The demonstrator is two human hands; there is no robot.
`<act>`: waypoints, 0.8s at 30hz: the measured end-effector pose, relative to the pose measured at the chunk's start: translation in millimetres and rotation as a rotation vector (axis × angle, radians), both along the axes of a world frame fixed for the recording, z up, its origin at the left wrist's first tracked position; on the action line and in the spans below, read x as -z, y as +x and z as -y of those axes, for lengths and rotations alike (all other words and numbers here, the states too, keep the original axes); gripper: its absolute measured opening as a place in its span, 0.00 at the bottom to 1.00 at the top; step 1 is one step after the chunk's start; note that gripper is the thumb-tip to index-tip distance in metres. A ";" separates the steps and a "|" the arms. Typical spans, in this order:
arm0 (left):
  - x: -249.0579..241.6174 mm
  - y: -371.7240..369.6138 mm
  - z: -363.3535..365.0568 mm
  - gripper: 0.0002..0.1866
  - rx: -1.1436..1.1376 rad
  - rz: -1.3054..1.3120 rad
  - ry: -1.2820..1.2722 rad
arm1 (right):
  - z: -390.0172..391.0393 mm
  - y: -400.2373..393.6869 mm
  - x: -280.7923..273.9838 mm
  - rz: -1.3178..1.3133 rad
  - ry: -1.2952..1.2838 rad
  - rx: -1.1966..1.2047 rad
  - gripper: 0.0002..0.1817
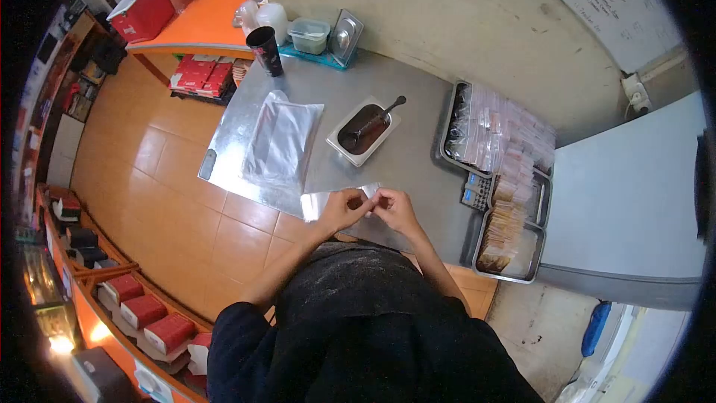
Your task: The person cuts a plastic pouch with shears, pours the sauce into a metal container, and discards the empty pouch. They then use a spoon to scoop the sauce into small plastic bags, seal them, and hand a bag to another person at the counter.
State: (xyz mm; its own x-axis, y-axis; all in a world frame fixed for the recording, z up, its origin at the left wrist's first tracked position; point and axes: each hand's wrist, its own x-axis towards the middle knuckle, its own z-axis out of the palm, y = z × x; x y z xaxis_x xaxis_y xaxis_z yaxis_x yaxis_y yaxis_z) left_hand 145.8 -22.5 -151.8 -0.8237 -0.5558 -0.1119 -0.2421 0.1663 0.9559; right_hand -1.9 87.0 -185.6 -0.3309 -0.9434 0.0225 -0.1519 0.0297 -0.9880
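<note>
My left hand (343,209) and my right hand (395,209) meet at the table's near edge. Their fingers are closed in a pinch on a clear plastic bag (315,204), which spreads out to the left under my left hand. Just beyond them stands a metal food pan (333,141) holding dark brown sauce. A dark-handled spoon (394,105) leans in it, its handle over the far right rim. Left of the pan lies a stack of clear plastic bags (280,142).
Trays (535,272) of filled plastic packets (496,130) stand at the right, with a small dark gridded object (476,191) beside them. A black cup (265,51), plastic tubs (309,35) and a metal lid (345,33) stand at the back. A white appliance (630,194) borders the right side.
</note>
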 end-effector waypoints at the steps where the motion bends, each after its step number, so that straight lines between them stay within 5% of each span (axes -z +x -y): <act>1: -0.1 -0.6 -0.3 0.17 0.043 0.020 0.030 | -1.1 -2.9 -4.7 -0.032 0.057 -0.040 0.05; 3: -0.9 -1.3 -3.0 0.18 0.084 0.009 0.147 | -5.6 -11.0 -22.9 -0.099 0.171 -0.121 0.07; 6: -5.7 -2.1 -7.9 0.18 0.078 -0.007 0.217 | -9.6 -20.2 -58.2 0.340 0.362 -0.182 0.06; 9: -8.2 -2.7 -16.8 0.16 0.044 0.128 -0.163 | -15.2 -21.9 -45.3 0.086 0.414 -0.174 0.04; 11: -4.1 -2.3 -27.3 0.15 -0.031 0.205 -0.538 | -14.4 -20.5 -44.1 -0.427 0.229 -0.014 0.04; 12: -17.4 -2.8 -28.3 0.14 -0.085 0.272 -0.478 | -13.3 -17.4 -46.9 -0.678 0.129 0.070 0.05; 15: -31.9 -0.7 -31.8 0.13 -0.183 0.445 -0.531 | -10.4 -7.4 -63.3 -0.756 0.084 0.160 0.06; 20: -40.7 -3.7 -30.2 0.35 -0.103 -0.118 -0.354 | -1.7 -20.6 -58.7 -0.550 -0.077 0.113 0.04; 22: -40.7 0.3 -25.6 0.41 -0.028 -0.084 -0.088 | 3.8 -25.0 -68.2 -0.501 -0.106 0.117 0.04; 24: -32.6 10.2 -14.8 0.45 -0.132 -0.001 -0.311 | 5.8 -27.5 -81.0 -0.479 -0.095 0.131 0.03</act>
